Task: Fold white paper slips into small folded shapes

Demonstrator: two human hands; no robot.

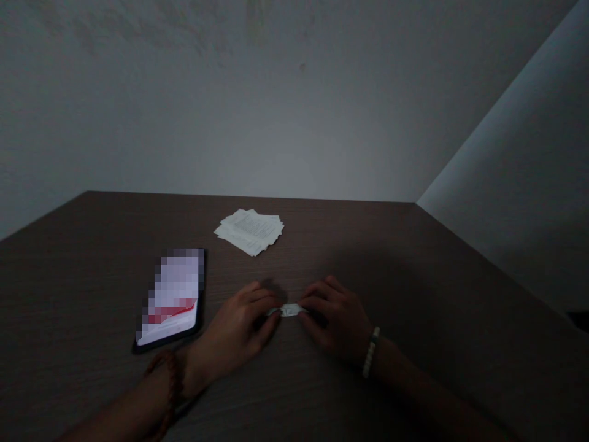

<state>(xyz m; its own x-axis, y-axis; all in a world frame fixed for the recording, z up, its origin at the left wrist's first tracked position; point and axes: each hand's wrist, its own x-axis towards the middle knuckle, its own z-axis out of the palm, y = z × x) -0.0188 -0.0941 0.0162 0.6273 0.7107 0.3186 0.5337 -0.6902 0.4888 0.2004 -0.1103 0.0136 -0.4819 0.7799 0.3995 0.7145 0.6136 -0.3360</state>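
A small, narrow strip of folded white paper [290, 310] with faint print lies between my hands, low over the table. My left hand [239, 322] pinches its left end between thumb and fingers. At the other end, the thumb and fingers of my right hand [338, 319] are closed on the paper too. Only the middle of the strip shows; my fingertips cover both ends. A brown beaded bracelet is on my left wrist, a pale beaded one on my right.
On the dark wooden table [368, 245], a loose pile of printed white paper sheets [251, 230] lies beyond my hands. A tablet or large phone [175, 294] with a lit, blurred screen rests left of my left hand. Grey walls [294, 123] border the table behind and at right.
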